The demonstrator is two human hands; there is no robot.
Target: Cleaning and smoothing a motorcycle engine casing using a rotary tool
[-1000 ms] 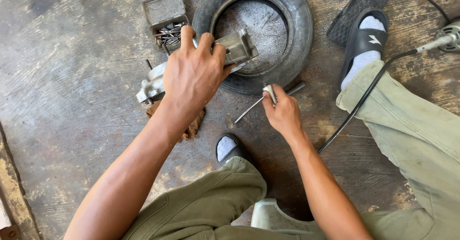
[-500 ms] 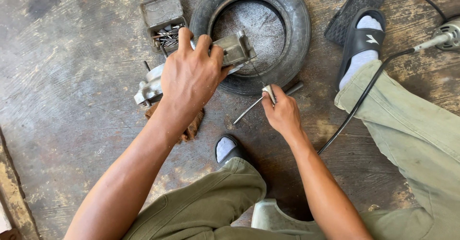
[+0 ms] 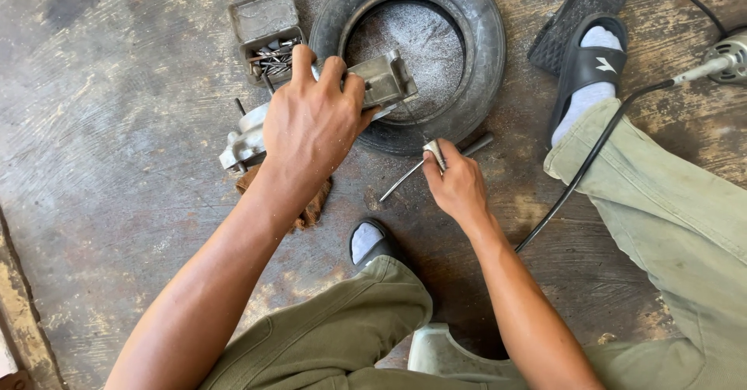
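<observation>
Scuffed concrete floor (image 3: 101,125) | left hand (image 3: 311,125) clamps grey metal casting (image 3: 381,82) on tyre (image 3: 482,47), steadying it | right hand (image 3: 459,184) closed around slim metal rod (image 3: 405,176) beside tyre

Grey metal casting (image 3: 381,82) tilted on tyre rim; thin T-handle wrench (image 3: 424,166) flat on floor just beside

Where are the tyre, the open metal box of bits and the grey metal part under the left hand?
tyre (image 3: 489,55), head view, on its right sidewall.
metal box (image 3: 263,16), head view, on its lid.
grey metal part (image 3: 383,79), head view, on its block end.
</observation>
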